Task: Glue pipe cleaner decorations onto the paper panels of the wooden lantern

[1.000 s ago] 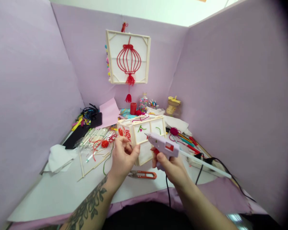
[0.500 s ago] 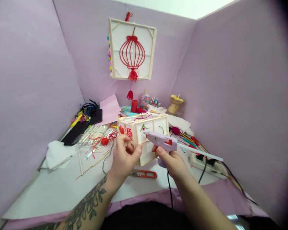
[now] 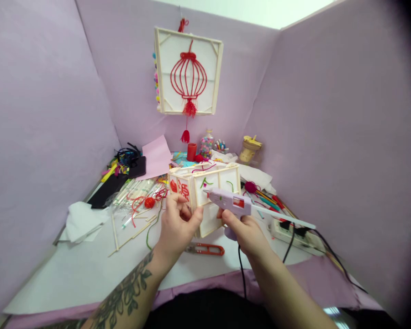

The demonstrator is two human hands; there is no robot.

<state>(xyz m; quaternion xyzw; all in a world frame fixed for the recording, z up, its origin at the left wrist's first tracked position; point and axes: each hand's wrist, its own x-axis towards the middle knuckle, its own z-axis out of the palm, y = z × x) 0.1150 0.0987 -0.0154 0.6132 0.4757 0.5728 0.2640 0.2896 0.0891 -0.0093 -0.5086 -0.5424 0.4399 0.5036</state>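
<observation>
My left hand (image 3: 177, 226) grips the near corner of a small wooden-framed paper lantern box (image 3: 205, 187), held above the white table sheet (image 3: 89, 269). Red characters show on its left panel and green marks on its front panel. My right hand (image 3: 245, 230) holds a lilac glue gun (image 3: 231, 202), with a white glue stick poking out behind to the right. The gun's nozzle points left at the box's front panel, close to it. A black cord hangs down from the gun.
Orange-handled snips (image 3: 205, 249) lie under my hands. Wooden sticks, red cord and a red ball (image 3: 150, 202) lie at left, by crumpled white paper (image 3: 80, 221). A power strip (image 3: 291, 230) and pencils are at right. A finished lantern panel (image 3: 188, 71) hangs on the lilac back wall above jars.
The view tilted slightly over the last second. The box and glue gun rose a little, and the nozzle edged closer to the front panel.
</observation>
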